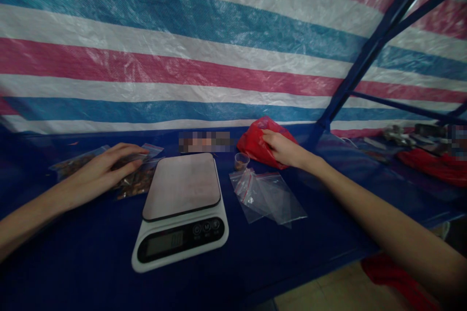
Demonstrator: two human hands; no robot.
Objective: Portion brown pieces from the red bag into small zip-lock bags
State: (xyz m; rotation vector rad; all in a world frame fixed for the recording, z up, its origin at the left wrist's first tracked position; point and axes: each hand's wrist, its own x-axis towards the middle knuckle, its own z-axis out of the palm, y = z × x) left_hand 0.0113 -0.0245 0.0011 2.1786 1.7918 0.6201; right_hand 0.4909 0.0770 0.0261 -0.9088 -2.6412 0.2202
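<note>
Left hand (104, 170): we lay it flat on zip bags of brown pieces (136, 182), no grip seen | right hand (282, 149): we half close it on red plastic bag (255, 143), nearer small cup (241, 161) | digital scale (181, 204) between hands

The left hand (104, 172) rests on zip bags of brown bits (136, 183) at the digital kitchen scale's (181, 187) ten o'clock. The right hand (282, 149) touches a red plastic bag (251, 143) at its two o'clock.
</note>
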